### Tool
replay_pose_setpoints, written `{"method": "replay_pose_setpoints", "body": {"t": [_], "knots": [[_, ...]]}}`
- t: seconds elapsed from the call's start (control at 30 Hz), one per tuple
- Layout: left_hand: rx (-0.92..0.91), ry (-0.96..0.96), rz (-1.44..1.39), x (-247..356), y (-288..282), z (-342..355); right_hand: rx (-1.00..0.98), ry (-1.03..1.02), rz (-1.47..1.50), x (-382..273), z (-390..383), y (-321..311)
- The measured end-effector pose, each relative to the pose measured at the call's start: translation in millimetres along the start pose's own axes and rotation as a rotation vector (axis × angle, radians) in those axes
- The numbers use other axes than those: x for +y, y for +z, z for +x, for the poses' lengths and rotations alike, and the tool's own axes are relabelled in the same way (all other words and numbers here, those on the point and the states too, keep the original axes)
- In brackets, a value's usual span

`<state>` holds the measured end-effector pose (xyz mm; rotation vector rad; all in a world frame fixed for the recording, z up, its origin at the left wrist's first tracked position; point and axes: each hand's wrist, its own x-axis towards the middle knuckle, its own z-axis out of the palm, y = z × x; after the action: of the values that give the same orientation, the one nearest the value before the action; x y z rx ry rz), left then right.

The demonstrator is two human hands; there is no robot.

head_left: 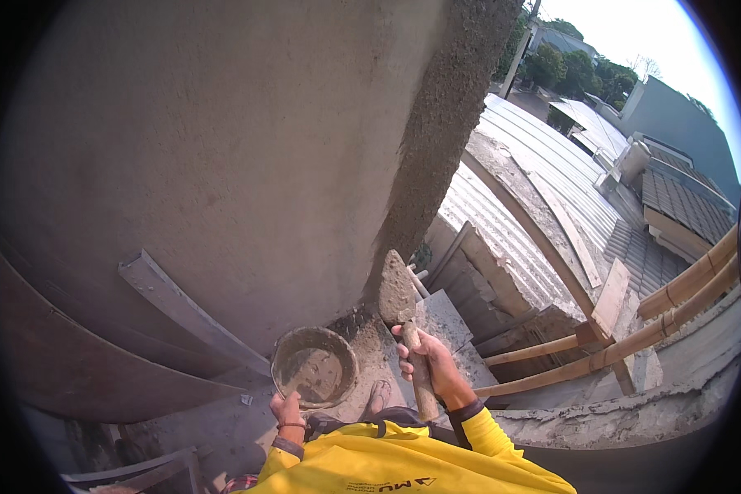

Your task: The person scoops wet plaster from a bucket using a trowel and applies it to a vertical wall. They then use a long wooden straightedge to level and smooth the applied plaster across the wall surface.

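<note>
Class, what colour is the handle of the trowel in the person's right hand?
Light brown: the trowel handle shows best in the head view.

We see a bright yellow shirt (403,465) with dark print, a grey-brown trowel (399,298) with tan handle, a dark grey bucket (348,362), grey-brown mortar (313,375), a beige-grey wall (247,156) and a silvery-white, stripe-ribbed roof (552,142).

Outdoor daylight, strongest upper right from where I stand. Sky (667,33) blown near white, bluer toward rim. Corrugated roof (543,140) glaring, ridges partly washed out. Tall wall (222,148) in shade: flat, low contrast, hazy at left. Yellow shirt (370,465) bright, saturated. Trowel blade (397,288) fairly sharp; distant trees (580,72) soft, detail mushy. Heavy fisheye: bamboo poles (626,350) look bowed near edge. Black vignette swallows corners.
</note>
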<state>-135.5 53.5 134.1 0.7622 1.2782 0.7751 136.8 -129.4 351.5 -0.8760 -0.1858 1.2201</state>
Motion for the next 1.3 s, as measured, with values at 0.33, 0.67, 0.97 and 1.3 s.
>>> {"method": "replay_pose_setpoints", "body": {"t": [0.33, 0.67, 0.97, 1.3], "knots": [[0.181, 0.049, 0.249, 10.7, -22.8, 0.8, 0.589, -1.719, -0.077, -244.1, -4.2, 58.1], [0.102, 0.275, 0.229, 3.8, -33.6, -5.8, 1.190, -1.362, -1.303, -415.2, 93.6, 118.7], [0.006, 0.126, 0.296, 11.5, -18.6, -0.9, 0.231, -0.161, -1.496, 77.2, 41.1, -34.9], [-0.237, 0.408, 0.683, 35.4, -16.9, -29.5, 0.002, 0.344, -1.683, 161.6, 62.7, -62.4]]}}
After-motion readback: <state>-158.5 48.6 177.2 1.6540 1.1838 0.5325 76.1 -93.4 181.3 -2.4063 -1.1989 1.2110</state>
